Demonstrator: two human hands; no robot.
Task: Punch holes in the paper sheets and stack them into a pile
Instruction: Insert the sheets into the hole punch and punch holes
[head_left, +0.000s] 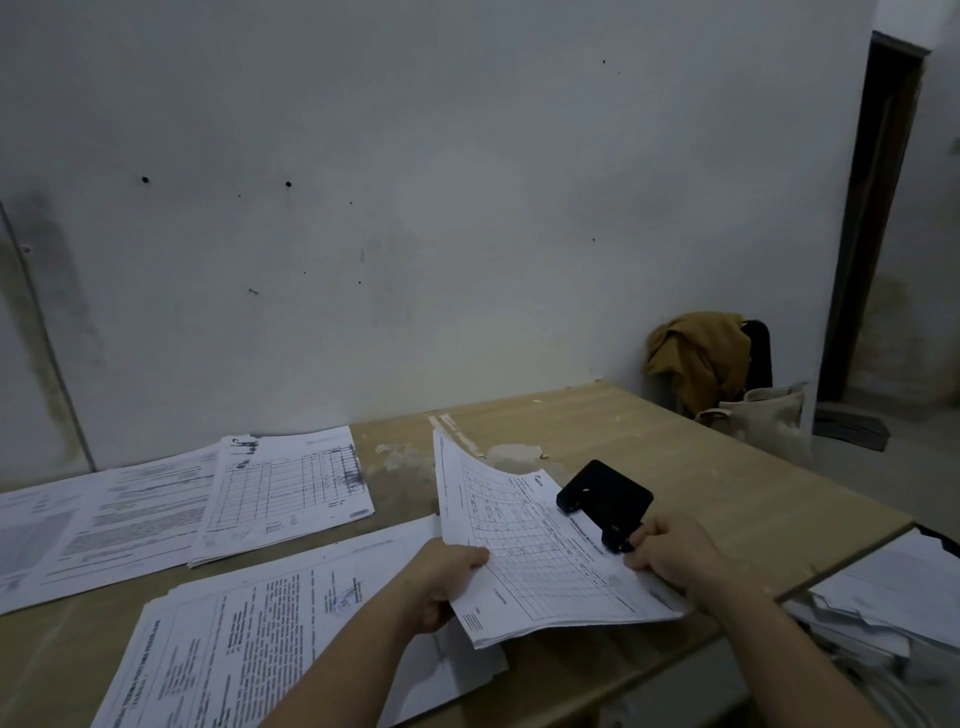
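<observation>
Left hand (441, 577) gripping printed sheets (530, 551), fingers closed on their edge, right hand (670, 556) pinching the far edge beside black hole punch (605, 501), bench (727, 499) lying beneath

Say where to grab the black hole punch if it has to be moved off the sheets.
Grip the hole punch across its flat lever top, fingers on the two long side edges, coming from above and from the far right. Its near-left slot holds the edge of the held sheets, and the right hand sits at its near corner, so those sides look blocked.

Worn wooden table (675, 467), paper piles (280, 488), black hole punch (605, 501)
</observation>
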